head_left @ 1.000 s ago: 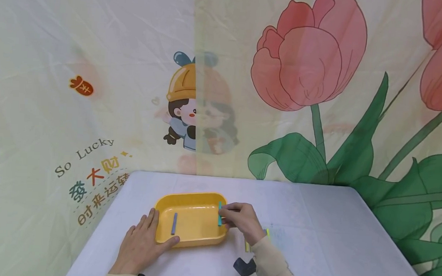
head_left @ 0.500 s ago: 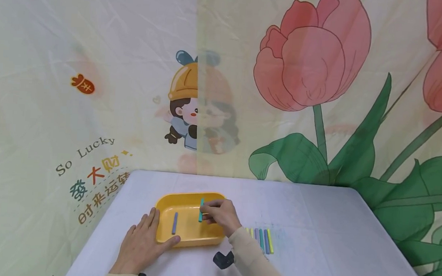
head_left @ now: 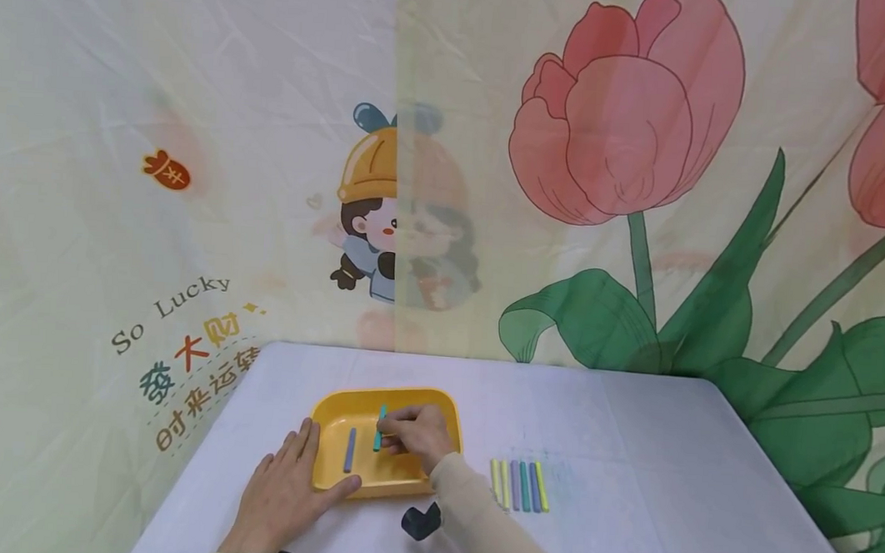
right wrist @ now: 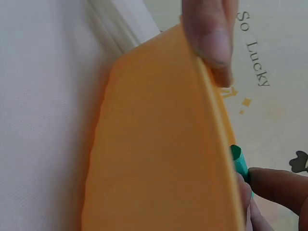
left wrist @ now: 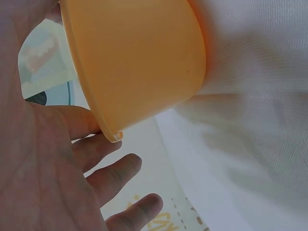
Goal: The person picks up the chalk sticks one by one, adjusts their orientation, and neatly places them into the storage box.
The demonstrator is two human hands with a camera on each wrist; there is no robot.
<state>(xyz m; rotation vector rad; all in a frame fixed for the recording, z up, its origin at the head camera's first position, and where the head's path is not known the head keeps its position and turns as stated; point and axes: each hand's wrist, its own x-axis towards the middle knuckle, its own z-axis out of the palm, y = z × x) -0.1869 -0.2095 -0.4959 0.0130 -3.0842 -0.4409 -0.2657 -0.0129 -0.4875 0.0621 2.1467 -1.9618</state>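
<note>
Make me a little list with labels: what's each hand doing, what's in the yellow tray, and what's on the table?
Left hand: rests flat against the yellow tray, thumb at its near rim
Right hand: pinches a teal chalk stick over the tray
In tray: one blue-grey chalk stick
On table: row of chalk sticks right of the tray

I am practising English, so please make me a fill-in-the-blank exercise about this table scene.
1. The right hand pinches a ___ chalk stick over the tray.
2. The left hand rests on the tray's ___ edge.
3. The tray's colour is ___.
4. A blue stick lies ___ the tray.

Missing words: green; left; yellow; inside
</note>
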